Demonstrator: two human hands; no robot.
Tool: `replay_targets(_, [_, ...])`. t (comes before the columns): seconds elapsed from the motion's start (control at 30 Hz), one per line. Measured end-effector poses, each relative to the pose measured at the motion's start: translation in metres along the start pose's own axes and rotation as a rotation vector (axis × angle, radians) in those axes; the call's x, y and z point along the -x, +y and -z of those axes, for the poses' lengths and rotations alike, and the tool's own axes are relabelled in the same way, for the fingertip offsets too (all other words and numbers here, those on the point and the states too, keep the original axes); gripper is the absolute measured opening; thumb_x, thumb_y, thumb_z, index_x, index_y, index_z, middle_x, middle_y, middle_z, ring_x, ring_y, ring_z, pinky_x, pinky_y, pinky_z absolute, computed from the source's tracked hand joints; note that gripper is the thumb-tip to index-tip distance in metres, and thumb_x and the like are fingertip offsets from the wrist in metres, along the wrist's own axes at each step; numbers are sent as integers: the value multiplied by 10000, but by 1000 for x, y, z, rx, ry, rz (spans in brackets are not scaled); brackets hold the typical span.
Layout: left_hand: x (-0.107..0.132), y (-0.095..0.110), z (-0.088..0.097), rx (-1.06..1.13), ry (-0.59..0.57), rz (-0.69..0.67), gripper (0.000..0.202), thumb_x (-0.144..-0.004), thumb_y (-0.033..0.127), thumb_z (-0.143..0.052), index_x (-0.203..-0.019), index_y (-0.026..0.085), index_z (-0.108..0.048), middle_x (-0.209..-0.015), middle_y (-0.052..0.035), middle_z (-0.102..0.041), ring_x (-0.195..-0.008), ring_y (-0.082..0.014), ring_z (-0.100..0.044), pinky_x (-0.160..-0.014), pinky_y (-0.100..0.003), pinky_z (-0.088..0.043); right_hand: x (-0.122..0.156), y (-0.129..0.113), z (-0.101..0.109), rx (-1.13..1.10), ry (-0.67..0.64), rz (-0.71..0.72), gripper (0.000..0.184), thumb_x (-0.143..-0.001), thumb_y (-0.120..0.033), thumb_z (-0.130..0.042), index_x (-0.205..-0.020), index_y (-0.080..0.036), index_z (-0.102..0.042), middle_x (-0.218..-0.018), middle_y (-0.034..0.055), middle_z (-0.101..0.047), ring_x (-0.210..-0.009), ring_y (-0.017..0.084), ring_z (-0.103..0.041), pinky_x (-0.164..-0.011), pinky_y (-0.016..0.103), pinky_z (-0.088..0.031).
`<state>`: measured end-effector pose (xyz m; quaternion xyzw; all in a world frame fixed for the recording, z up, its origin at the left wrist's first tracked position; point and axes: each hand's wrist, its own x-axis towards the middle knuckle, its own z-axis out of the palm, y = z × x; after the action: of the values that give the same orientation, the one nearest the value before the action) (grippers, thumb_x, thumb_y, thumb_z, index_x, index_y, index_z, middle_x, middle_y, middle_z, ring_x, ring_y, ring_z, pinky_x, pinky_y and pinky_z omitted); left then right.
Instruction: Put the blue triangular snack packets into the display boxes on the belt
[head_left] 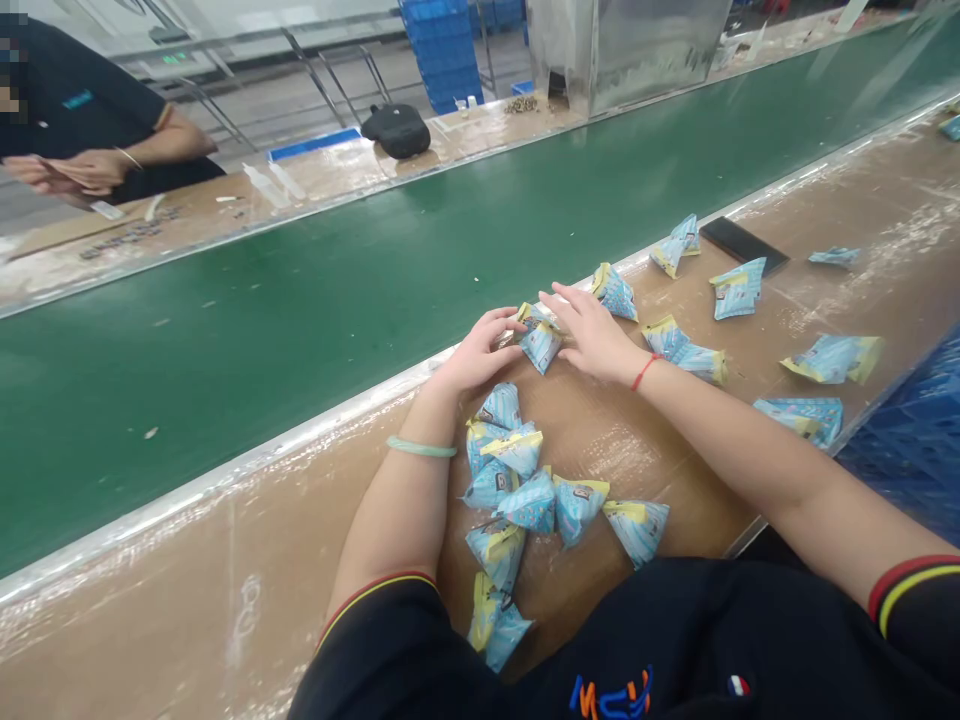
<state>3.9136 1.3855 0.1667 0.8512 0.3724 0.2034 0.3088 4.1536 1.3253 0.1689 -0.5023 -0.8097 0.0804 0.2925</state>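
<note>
A small blue-and-yellow pyramid-shaped packet lies on the brown work surface between my two hands. At its left side, my left hand is open, fingertips at the packet's edge and the thumb apart. My right hand is also open, its fingers stretched out over the right side of the same packet; whether they touch it I cannot tell. Close to my body, a cluster of similar packets lies between my forearms. More packets are scattered beyond my right forearm.
A green conveyor belt runs past the surface's far edge. A dark flat phone-like slab lies at the right, and blue crates stand beside the table. Across the belt, a person works near white bottles and a black cap.
</note>
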Motion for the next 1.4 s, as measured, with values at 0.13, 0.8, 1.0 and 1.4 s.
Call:
replay_targets(0.13, [4,1,5,168,102,60,339,-780,365,-627,-1088,222,-615,-1551,-105,-445,-1465,-307,-395,-1174,-507,-404,56,-21,38,-103,30,19,444,-869,-151,-684,-1305,-171,-602,-1397,157,-579,-1320,318,-535,-1146,523,-425])
replay_targets(0.8, [147,121,-23,-331,-41,0,308,-912,492,-588,-939,239,-760,-1167,-97,-713,-1136,-285,-647,-1078,-507,-482,200,-56,106,-366,419,96,338,-883,-437,-743,-1129,-223,-655,-1050,74,-706,-958,249,-652,-870,426,-535])
replay_targets(1.0, [180,125,-10,-278,68,13,285,-921,479,-601,-970,239,-747,-1114,-91,-738,-1084,-272,-665,-1028,-495,-511,186,-59,108,-321,449,84,284,-892,-415,-725,-1088,-220,-662,-1015,66,-702,-916,234,-654,-823,398,-539])
replay_targets(1.4, [181,83,0,-231,145,123,497,-862,620,-663,-1202,261,-711,-1576,-131,-463,-1446,-352,-454,-1211,-564,-374,128,-33,27,-44,44,-201,407,-824,-378,-795,-1122,-120,-692,-1150,178,-698,-1100,361,-593,-954,505,-466])
